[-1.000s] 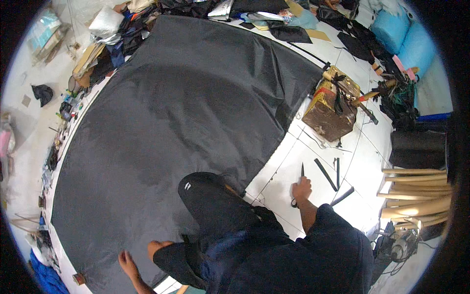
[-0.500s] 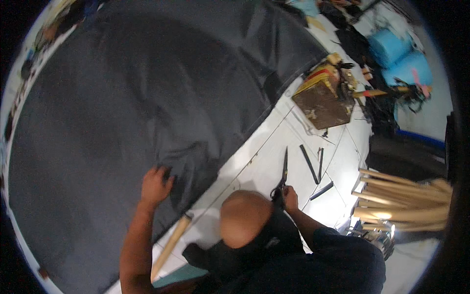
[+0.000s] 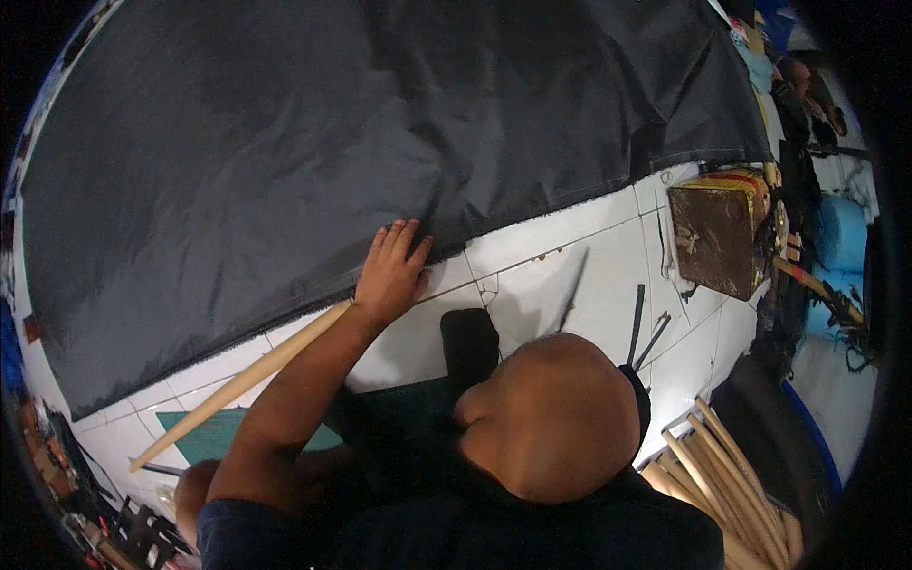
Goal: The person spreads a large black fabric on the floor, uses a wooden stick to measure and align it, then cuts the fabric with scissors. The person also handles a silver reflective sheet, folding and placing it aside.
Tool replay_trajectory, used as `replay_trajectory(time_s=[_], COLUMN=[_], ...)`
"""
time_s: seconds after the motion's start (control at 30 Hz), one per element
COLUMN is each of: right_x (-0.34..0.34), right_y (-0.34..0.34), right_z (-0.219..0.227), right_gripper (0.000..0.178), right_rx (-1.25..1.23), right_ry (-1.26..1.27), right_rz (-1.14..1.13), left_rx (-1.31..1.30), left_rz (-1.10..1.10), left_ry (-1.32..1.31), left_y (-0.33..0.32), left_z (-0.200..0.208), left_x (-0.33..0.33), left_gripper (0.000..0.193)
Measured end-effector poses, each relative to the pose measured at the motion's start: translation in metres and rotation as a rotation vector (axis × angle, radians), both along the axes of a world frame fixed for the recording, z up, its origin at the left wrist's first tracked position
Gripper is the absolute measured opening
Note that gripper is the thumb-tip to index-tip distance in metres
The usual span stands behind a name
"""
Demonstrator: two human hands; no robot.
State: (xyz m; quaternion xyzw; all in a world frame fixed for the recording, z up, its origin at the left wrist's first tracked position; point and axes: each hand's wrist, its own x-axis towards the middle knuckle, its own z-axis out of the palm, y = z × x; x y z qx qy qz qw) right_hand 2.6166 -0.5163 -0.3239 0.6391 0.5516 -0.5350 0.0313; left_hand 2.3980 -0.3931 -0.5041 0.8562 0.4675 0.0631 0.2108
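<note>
A large sheet of black fabric (image 3: 285, 171) spreads over the white tiled floor. My left hand (image 3: 391, 271) lies on its near edge, fingers stretched out, gripping nothing. A long tan wooden pole (image 3: 242, 380) slants along the floor beside that edge, its upper end close to my left wrist. My right hand is hidden behind my bent knee (image 3: 570, 418). Past the knee pokes the blurred blade of a pair of scissors (image 3: 573, 294); the handles cannot be seen.
Black strips (image 3: 637, 323) lie on the tiles right of the blade. A dark brown block (image 3: 714, 237) sits by the fabric's right end. Blue rolls (image 3: 842, 233) are at far right, a bundle of wooden poles (image 3: 727, 484) at lower right. A green mat (image 3: 201, 432) lies lower left.
The whole view has turned, so the fabric edge runs flatter. My left hand has come to the fabric's edge. My right hand, seen earlier holding the scissors, has gone out of sight behind the knee.
</note>
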Motion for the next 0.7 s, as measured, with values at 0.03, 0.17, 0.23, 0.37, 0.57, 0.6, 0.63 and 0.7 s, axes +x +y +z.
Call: replay_trajectory(time_s=[0.03,0.17,0.23,0.37,0.57,0.6,0.63,0.7], right_x=[0.001,0.005,0.008,0.008,0.007,0.007,0.008,0.005], right_y=[0.004,0.018,0.022,0.03,0.044,0.046,0.047,0.05], right_z=[0.003,0.013,0.013,0.017,0.027,0.029,0.031,0.036], right_gripper=[0.04,0.041,0.041,0.043,0.045,0.045,0.045,0.046], right_rx=[-0.005,-0.007,-0.005,-0.004,-0.003,-0.002,-0.003,0.001], right_ry=[0.018,0.076,0.106,0.16,0.208,0.21,0.206,0.184], right_rz=[0.033,0.138,0.179,0.261,0.334,0.341,0.344,0.344], left_rx=[0.015,0.065,0.057,0.061,-0.076,-0.066,-0.058,-0.026], left_rz=[-0.008,-0.043,-0.043,0.014,0.155,0.162,0.168,0.174], left_ry=[0.031,0.105,0.116,0.087,0.032,0.011,-0.012,-0.038], left_y=[-0.001,-0.005,-0.009,-0.012,-0.012,-0.012,-0.014,-0.017], left_z=[-0.003,-0.009,-0.011,-0.013,0.002,0.002,0.002,0.002], left_x=[0.006,0.014,0.018,0.029,0.045,0.047,0.049,0.051], left_gripper=[0.049,0.044,0.043,0.041,0.042,0.042,0.043,0.043])
